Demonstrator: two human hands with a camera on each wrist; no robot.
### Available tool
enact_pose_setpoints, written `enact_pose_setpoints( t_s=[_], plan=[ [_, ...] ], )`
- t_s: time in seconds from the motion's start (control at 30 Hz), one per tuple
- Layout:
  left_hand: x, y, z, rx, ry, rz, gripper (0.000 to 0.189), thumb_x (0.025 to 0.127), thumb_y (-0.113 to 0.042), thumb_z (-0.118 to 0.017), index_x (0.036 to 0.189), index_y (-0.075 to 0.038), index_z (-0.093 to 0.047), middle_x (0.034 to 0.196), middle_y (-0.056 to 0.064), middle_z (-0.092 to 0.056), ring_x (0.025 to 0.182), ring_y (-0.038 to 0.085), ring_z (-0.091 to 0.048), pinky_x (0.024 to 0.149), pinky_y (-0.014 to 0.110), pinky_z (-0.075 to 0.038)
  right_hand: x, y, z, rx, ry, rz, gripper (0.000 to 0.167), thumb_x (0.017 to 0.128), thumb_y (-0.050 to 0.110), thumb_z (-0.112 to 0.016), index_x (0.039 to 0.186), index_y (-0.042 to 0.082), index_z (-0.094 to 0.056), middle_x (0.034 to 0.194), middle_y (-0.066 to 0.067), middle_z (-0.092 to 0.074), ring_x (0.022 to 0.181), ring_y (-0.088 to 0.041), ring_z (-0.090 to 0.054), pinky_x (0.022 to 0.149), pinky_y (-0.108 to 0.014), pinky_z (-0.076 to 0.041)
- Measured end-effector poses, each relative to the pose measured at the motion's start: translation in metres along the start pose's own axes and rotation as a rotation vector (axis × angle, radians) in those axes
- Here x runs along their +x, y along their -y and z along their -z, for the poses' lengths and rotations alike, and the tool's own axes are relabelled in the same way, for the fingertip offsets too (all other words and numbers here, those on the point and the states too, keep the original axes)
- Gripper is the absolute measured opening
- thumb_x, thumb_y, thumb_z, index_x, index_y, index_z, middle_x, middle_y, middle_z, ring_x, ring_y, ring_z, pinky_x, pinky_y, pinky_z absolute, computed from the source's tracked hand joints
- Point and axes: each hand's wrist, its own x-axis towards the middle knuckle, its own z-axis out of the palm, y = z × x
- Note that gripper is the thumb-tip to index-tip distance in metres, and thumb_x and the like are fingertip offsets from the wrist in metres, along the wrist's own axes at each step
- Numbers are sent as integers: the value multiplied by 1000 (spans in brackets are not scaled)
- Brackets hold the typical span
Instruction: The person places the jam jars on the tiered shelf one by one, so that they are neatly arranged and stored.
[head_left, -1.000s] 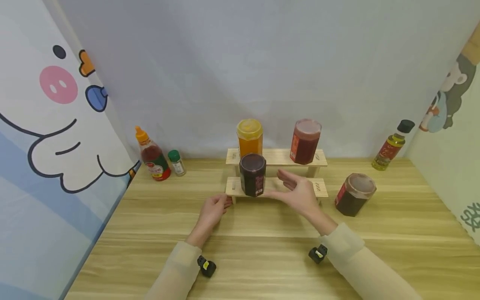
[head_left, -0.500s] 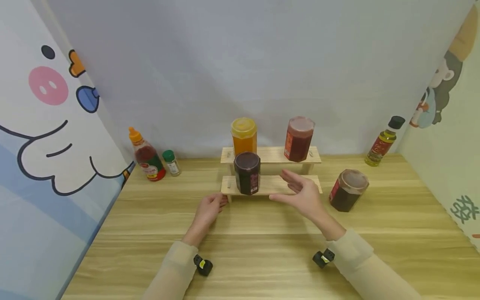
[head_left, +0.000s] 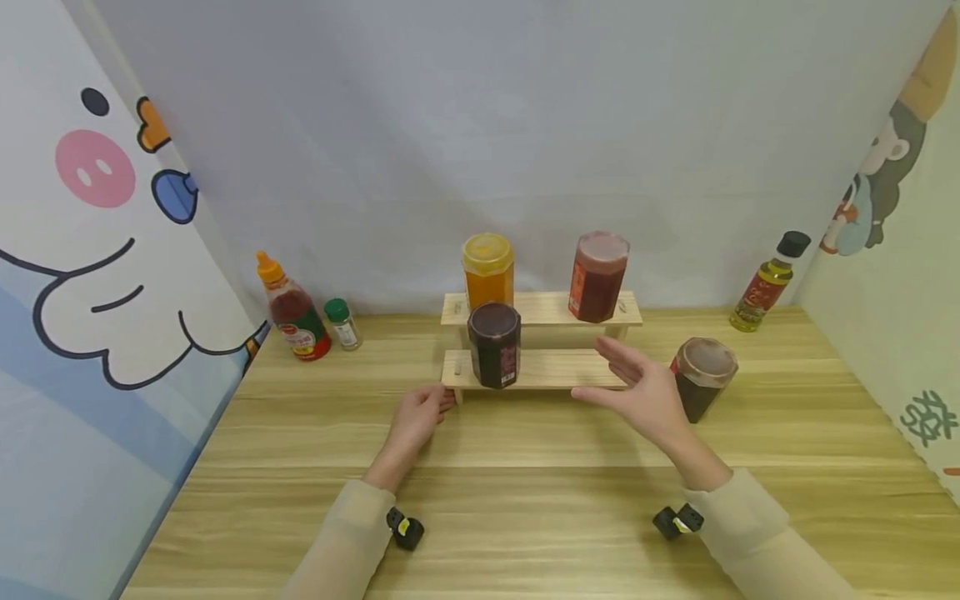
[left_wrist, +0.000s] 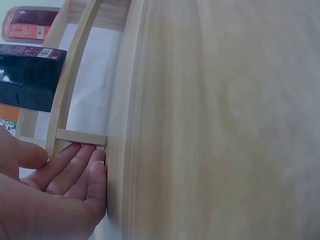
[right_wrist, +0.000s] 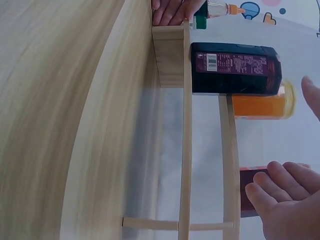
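Note:
A two-step wooden rack (head_left: 558,371) stands against the back wall. At its left end my left hand (head_left: 417,414) holds the lower step; in the left wrist view the thumb is at the board's edge and the fingers lie against the leg. A dark jar (head_left: 495,346) stands upright on the lower step's left side. On the upper step are a yellow-orange jar (head_left: 489,271) at left and a red jar (head_left: 598,277) at right. My right hand (head_left: 647,392), thumb and fingers spread, hovers before the lower step's right end, holding nothing.
A dark brown jar (head_left: 703,375) stands on the table right of the rack, partly hidden behind my right hand. An oil bottle (head_left: 767,287) is at the far right. A red sauce bottle (head_left: 296,312) and a green-capped shaker (head_left: 343,323) stand at left.
My right hand has moved rightward, away from the dark jar on the lower step and toward the brown jar on the table. The left hand stays at the rack's end. The view shifted slightly.

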Motion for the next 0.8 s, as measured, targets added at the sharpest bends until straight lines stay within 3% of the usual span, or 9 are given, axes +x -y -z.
enact_pose_setpoints(
  t_s=[0.3,0.53,0.8],
  plan=[
    [2,1,1,-3,-1,6,40,104,-22,-41,122,9,-58,116,21,-63,111,29,-58,91,41,-47,-8,-3,17,-59,-65,71,72,70,20,-87,133,4,-55,130,-11,-57,120,-23,-53,97,-32,-42],
    [0,1,1,-2,-6,11,41,104,-22,-41,122,9,-59,116,20,-63,111,29,-59,90,41,-48,-15,-2,28,-74,-116,137,68,68,9,-87,129,1,-58,127,-14,-58,119,-26,-53,90,-20,-45],
    [0,0,0,-1,-5,-1,40,103,-22,-41,121,9,-59,115,20,-63,110,29,-59,90,41,-48,-19,1,48,-125,-170,150,69,67,4,-87,129,0,-58,126,-15,-58,117,-10,-53,94,-20,-42]
  ],
)
